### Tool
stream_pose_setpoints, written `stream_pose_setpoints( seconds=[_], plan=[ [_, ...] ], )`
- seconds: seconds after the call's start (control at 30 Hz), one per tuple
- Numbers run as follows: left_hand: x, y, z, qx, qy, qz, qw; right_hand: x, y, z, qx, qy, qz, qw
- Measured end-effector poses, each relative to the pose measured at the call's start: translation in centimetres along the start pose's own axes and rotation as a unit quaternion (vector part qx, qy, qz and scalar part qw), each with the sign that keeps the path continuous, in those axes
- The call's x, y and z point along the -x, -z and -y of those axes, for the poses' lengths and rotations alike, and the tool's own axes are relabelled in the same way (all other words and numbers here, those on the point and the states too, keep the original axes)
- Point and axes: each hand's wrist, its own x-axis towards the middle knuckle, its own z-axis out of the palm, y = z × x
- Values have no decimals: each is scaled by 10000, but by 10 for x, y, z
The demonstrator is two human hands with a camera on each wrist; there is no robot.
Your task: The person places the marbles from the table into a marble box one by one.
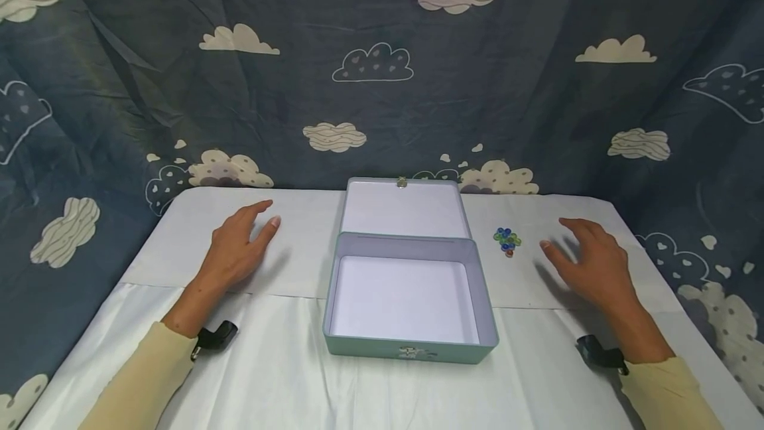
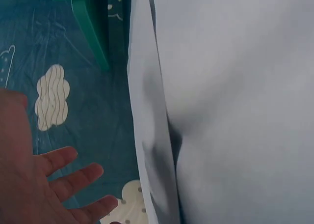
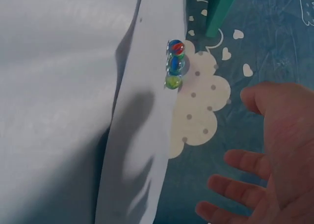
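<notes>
A green metal box (image 1: 412, 348) with a pale inside stands in the middle of the table, its lid (image 1: 406, 210) folded back flat behind it. To the right of the box lies a small cluster of glass marbles (image 1: 507, 239), blue, green and one reddish; the right wrist view shows several of these marbles (image 3: 174, 64) too. My right hand (image 1: 593, 264) hovers just right of the marbles, fingers loosely spread and holding nothing. Over the left part of the table my left hand (image 1: 235, 247) is held with thumb and fingers apart, also holding nothing.
A white cloth (image 1: 268, 363) covers the table, with a fold line running across it. Behind hangs a dark curtain (image 1: 382, 111) printed with clouds. Black wrist cameras (image 1: 217, 336) sit under both wrists. A green table or stool leg (image 2: 91, 32) shows beyond the cloth's edge.
</notes>
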Motion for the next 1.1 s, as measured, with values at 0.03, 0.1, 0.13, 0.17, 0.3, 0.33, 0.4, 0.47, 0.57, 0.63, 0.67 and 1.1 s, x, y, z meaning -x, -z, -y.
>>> stream_pose_setpoints(
  seconds=[0.03, 0.1, 0.13, 0.17, 0.3, 0.33, 0.4, 0.47, 0.57, 0.63, 0.67, 1.1],
  plan=[
    [1, -1, -1, 37, -20, 29, 10000, 1, 0, 2, -38, 13, 6, 10000],
    [2, -3, -5, 113, -51, 85, 9999, 1, 0, 5, -72, 39, 14, 10000],
    [3, -4, -6, 145, -51, 103, 9998, 2, 1, 7, -73, 46, 22, 10000],
    [4, -5, -8, 187, -52, 112, 9997, 2, 1, 8, -90, 53, 29, 9999],
    [6, -10, -14, 333, -68, 142, 9993, 2, 2, 14, -118, 45, 45, 9999],
    [6, -11, -16, 366, -81, 158, 9992, 2, 2, 16, -121, 57, 34, 9999],
    [7, -14, -18, 435, -135, 202, 9988, 3, 2, 19, -131, 64, 34, 9999],
    [8, -16, -22, 493, -178, 270, 9983, 4, 2, 21, -138, 79, 34, 9999],
    [10, -21, -26, 592, -246, 383, 9972, 5, 1, 24, -133, 66, 64, 9999],
    [12, -24, -29, 667, -269, 457, 9964, 5, -1, 24, -144, 49, 100, 9998],
    [12, -25, -30, 718, -287, 489, 9958, 6, -1, 25, -156, 47, 116, 9998],
    [24, -37, -52, 1336, -602, 625, 9872, 9, -5, 34, -277, 356, 98, 9989]
  ],
)
